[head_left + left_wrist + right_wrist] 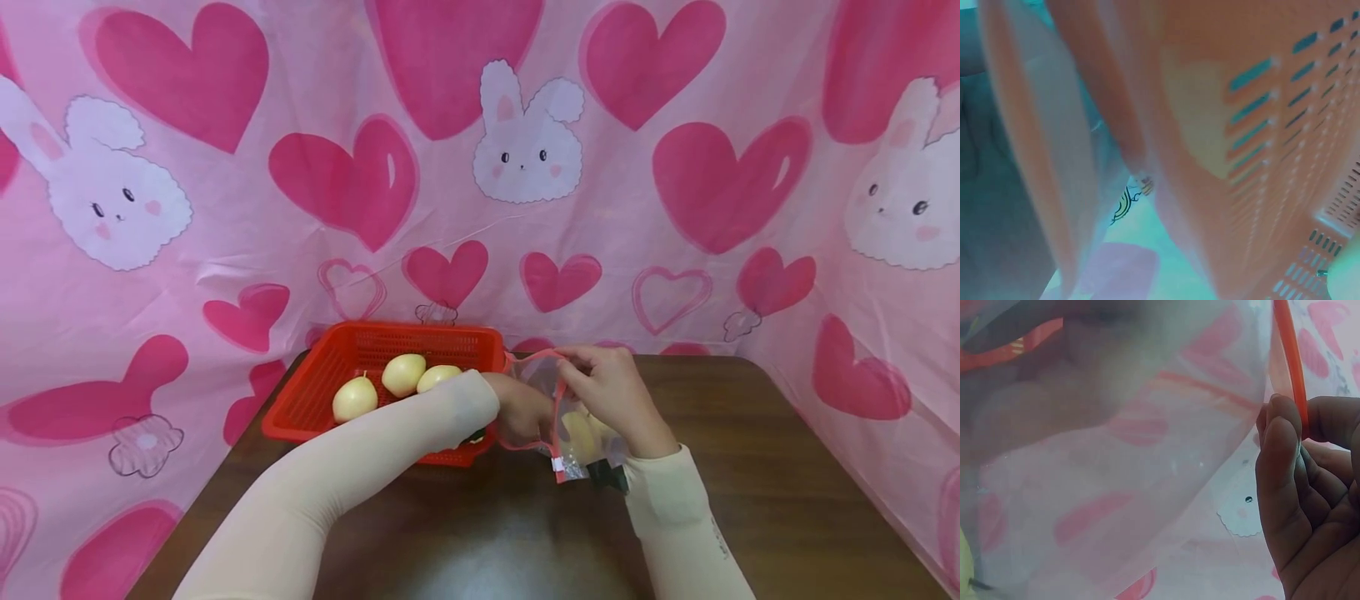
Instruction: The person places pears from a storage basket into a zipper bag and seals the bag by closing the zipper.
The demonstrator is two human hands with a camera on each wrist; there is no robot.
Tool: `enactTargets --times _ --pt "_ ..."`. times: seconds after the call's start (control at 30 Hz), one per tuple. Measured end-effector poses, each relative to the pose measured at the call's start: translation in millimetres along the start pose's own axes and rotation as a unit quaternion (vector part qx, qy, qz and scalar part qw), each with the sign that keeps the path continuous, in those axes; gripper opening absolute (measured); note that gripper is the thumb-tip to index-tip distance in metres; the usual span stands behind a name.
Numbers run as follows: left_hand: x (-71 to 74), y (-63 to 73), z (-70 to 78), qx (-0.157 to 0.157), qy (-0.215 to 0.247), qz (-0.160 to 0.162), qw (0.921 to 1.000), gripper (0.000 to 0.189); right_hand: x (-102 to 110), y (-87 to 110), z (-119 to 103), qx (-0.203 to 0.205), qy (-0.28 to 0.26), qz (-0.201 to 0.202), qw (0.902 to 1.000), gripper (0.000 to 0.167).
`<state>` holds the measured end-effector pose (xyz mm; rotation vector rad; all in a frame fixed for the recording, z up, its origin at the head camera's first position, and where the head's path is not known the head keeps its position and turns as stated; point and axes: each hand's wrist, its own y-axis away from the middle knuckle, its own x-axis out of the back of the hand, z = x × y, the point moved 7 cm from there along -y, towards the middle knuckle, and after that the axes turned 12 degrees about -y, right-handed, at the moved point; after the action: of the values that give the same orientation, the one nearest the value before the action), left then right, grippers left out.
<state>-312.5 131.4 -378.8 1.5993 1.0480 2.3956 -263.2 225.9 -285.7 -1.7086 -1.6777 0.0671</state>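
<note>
A clear zip bag [567, 467] with a red-orange zip edge is held up by my right hand [611, 396], whose thumb and fingers pinch the rim at its top corner. My left hand [525, 408] reaches from the left into the bag's mouth. Its fingers are blurred behind the plastic in the right wrist view, so what they hold cannot be made out. A pale yellow pear [583, 433] shows through the bag below my right hand. Left of the bag stands a red slotted plastic basket [300, 412] holding several pears [355, 398], partly covered by my left sleeve.
The basket and bag are on a dark brown wooden table [750, 475]. A pink cloth [465, 200] with hearts and rabbits hangs behind and along both sides. My left forearm crosses over the basket's front rim.
</note>
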Motion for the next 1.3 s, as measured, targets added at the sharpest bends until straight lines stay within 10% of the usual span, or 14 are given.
enactTargets --times 0.33,1.3 --pt "6.8 7.6 -1.7 0.03 -0.053 0.029 0.9977 0.052 1 0.5 1 -0.003 -0.008 0.001 1.0 0.021" --pt "10.4 50.9 9.2 -0.079 -0.059 0.146 0.9843 0.043 4 0.7 4 -0.009 0.005 -0.005 0.9999 0.023"
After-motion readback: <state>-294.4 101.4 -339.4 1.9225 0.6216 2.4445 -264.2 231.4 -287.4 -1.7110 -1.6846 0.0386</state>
